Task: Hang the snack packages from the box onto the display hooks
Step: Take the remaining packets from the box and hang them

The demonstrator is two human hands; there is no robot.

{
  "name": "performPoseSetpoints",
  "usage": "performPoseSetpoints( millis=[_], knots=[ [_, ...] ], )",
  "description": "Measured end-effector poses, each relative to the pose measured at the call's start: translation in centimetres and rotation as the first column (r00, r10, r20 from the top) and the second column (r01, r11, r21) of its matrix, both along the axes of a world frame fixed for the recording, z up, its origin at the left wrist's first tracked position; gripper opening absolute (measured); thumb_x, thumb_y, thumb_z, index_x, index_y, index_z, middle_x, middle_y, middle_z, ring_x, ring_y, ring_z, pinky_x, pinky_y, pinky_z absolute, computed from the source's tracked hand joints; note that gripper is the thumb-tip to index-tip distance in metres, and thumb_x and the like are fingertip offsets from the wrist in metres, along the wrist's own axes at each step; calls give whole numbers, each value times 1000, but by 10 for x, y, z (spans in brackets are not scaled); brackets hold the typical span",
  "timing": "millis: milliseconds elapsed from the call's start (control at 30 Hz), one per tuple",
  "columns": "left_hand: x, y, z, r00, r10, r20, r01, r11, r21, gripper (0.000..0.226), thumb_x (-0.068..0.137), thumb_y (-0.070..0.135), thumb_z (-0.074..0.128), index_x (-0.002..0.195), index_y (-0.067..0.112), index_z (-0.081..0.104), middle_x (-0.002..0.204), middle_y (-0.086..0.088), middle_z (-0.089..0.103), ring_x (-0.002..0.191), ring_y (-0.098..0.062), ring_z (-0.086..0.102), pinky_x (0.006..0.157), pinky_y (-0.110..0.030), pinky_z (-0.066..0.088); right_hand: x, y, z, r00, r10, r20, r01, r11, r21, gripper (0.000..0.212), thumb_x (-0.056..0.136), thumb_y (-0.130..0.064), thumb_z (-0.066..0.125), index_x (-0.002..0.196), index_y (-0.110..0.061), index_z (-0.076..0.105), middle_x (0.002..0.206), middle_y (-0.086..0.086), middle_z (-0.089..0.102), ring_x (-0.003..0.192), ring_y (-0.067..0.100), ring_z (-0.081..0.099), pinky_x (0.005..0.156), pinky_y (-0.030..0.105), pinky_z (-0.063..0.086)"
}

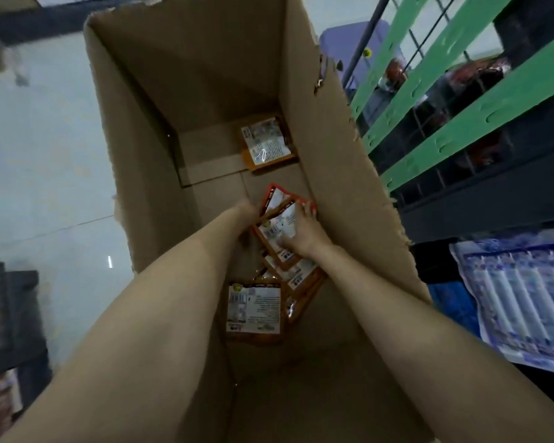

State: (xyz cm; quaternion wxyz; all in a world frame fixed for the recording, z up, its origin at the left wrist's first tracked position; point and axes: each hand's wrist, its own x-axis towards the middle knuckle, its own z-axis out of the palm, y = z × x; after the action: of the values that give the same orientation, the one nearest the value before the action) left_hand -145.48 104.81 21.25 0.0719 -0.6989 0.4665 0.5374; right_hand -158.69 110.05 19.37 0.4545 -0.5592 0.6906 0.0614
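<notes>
A tall open cardboard box (135, 161) stands on the floor, and I look straight down into it. Both my arms reach to its bottom. My right hand (304, 233) lies on top of an orange snack package (277, 228) with a white label, fingers spread over it and thumb at its edge. My left hand (248, 207) is under the left side of that same package and mostly hidden by it. More orange packages (255, 310) lie in a loose pile below the hands. One separate package (266, 143) lies at the far end of the box bottom.
To the right stands a dark display rack (480, 199) with green bars (461, 119) and wire grid; red packages hang behind it. Blue-and-white packaged goods (522, 295) lie lower right. Pale tiled floor (39, 155) is to the left, with a dark crate (7, 314) at lower left.
</notes>
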Motion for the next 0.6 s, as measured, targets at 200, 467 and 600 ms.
performPoseSetpoints(
  millis=[200, 467, 600],
  knots=[
    [-7, 14, 11, 995, 95, 4, -93, 981, -172, 30, 98, 26, 48, 111, 2, 59, 112, -17, 63, 103, -29, 60, 80, -34, 46, 5, -4, 7, 998, -69, 0, 69, 996, 53, 102, 86, -24, 68, 150, -9, -11, 158, 13, -13, 146, 29, -6, 118, 40, 9],
    [5, 62, 97, 988, 71, 139, 31, 784, -620, 20, 92, 14, 50, 107, 7, 62, 102, -14, 65, 94, -32, 61, 75, -36, 50, 22, 24, 68, 922, -340, 186, 352, 935, -33, 46, 99, -34, 45, 137, -8, 45, 134, 13, 53, 112, 26, 55, 87, 31, 44],
    [24, 113, 159, 964, -229, 132, 236, 520, -821, 17, 86, 11, 53, 100, 5, 59, 96, -12, 69, 90, -31, 64, 73, -37, 50, 32, 64, 135, 257, -696, 671, 691, 618, 376, 59, 96, -55, 37, 134, -12, 44, 127, 14, 54, 97, 29, 60, 86, 42, 51]
  ],
)
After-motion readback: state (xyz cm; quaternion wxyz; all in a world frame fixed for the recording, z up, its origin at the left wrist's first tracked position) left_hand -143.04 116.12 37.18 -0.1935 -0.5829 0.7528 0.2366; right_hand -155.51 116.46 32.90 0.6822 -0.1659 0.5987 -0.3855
